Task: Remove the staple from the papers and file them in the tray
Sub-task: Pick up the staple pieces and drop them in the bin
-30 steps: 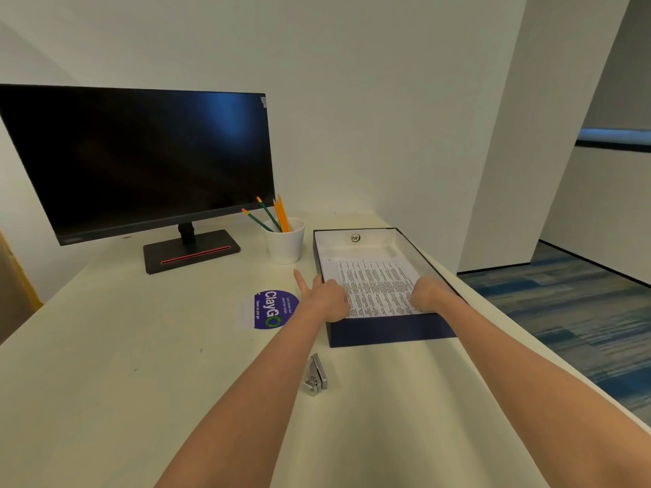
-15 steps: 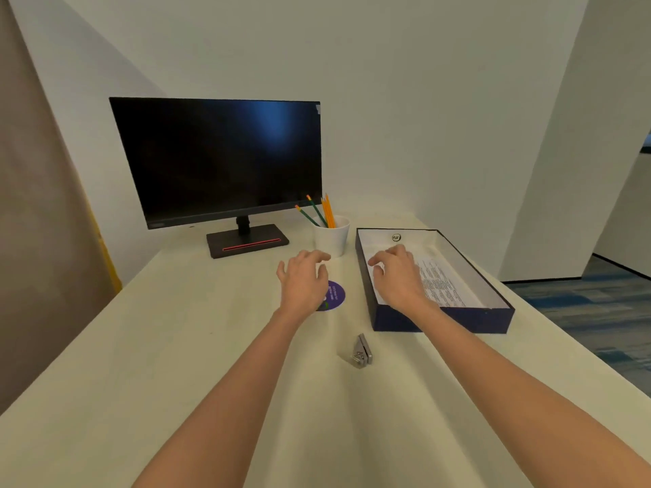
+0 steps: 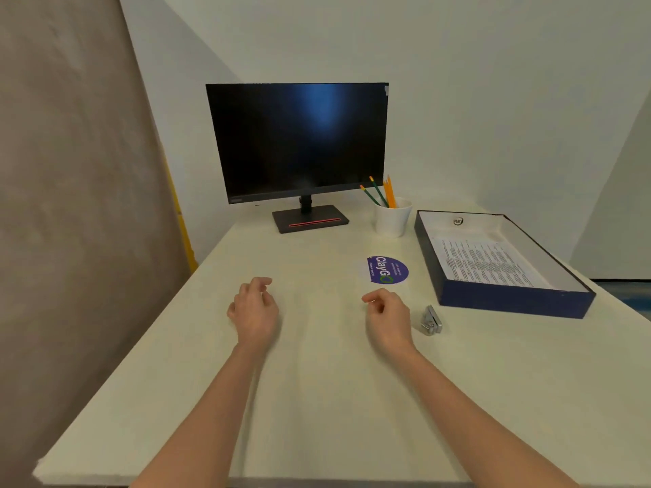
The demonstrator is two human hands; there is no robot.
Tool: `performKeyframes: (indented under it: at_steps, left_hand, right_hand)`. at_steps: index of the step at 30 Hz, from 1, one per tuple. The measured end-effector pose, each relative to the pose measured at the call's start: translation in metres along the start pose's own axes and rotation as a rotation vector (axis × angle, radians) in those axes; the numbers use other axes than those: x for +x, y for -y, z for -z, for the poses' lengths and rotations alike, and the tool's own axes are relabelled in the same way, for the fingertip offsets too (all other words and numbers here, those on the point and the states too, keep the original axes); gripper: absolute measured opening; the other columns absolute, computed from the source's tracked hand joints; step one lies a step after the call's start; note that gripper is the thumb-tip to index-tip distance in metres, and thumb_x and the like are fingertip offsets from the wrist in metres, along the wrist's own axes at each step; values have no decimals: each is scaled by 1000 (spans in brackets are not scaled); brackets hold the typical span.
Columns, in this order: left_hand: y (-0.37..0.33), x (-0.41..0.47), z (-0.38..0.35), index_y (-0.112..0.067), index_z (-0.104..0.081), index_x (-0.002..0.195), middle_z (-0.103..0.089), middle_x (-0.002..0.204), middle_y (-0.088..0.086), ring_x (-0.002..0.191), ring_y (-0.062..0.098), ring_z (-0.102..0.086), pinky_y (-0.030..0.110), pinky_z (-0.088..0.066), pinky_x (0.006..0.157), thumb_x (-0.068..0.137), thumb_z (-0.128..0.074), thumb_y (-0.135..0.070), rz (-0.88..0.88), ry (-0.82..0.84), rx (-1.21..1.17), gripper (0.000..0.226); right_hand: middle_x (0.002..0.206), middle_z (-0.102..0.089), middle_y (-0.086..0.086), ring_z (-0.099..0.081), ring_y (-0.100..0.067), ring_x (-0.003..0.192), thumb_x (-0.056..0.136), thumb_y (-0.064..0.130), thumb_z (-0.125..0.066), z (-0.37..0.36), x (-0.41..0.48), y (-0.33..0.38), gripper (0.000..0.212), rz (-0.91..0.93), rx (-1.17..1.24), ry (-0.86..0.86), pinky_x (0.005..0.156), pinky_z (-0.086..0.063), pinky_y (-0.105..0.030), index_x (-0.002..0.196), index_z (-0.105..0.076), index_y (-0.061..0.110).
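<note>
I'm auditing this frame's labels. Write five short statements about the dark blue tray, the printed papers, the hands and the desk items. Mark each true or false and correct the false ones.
1. The printed white papers lie inside the dark blue rectangular tray. True.
2. The left hand and the right hand both hold nothing. True.
3. The small silver metal staple remover sits in the tray. False: the staple remover lies on the cream table, beside the right hand and apart from it.
4. The white cup is empty. False: the white cup holds orange and green pencils.
5. The black flat monitor has a dark screen. True.
</note>
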State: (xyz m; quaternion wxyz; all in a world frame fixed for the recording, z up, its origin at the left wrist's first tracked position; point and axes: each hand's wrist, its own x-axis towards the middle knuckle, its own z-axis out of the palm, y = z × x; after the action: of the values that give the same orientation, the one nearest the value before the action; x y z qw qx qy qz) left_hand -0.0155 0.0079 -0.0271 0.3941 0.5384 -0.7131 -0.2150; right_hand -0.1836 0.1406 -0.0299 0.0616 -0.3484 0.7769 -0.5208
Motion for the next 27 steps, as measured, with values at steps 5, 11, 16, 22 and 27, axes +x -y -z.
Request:
performKeyframes:
  at_steps: [5, 11, 16, 22, 27]
  left_hand:
    - [13, -4, -3, -16, -57, 116, -54, 114, 8, 106, 26, -57, 42, -37, 104, 96, -39, -6, 57, -44, -183, 29]
    - [16, -3, -1, -12, -56, 116, -54, 115, 11, 108, 23, -55, 35, -43, 96, 96, -34, -2, 122, -117, -342, 32]
    - [17, -3, -1, -11, -57, 116, -53, 115, 11, 102, 20, -53, 29, -40, 91, 96, -35, -1, 124, -117, -344, 31]
    - [17, -2, -2, -12, -58, 113, -52, 114, 10, 104, 21, -54, 29, -41, 93, 96, -35, -1, 113, -100, -341, 31]
    - [19, -1, -5, -13, -59, 112, -52, 112, 7, 102, 19, -54, 30, -42, 93, 95, -35, 0, 112, -103, -345, 32]
  right_hand:
    - [98, -52, -4, -52, -19, 88, 90, -4, -39, -3, -3, -8, 33, 28, -16, -15, 81, -41, -27, 104, -65, 12]
    - [137, -53, -9, -50, -31, 121, 83, -11, -31, 0, 20, -10, 68, -119, -73, 41, 93, -42, -34, 143, -29, 20]
    - [118, -60, -14, -52, -37, 107, 87, 2, -34, -14, 32, -13, 58, -24, -393, 172, 89, -43, -40, 144, -24, 15]
    - [143, -47, -3, -43, -27, 129, 97, 9, -27, -26, 29, -13, 45, 265, -533, 421, 117, -19, -36, 142, -30, 15]
    - [146, -47, 2, -46, -24, 130, 97, 7, -29, -28, 38, -2, 49, 221, -252, 466, 105, -34, -32, 143, -30, 24]
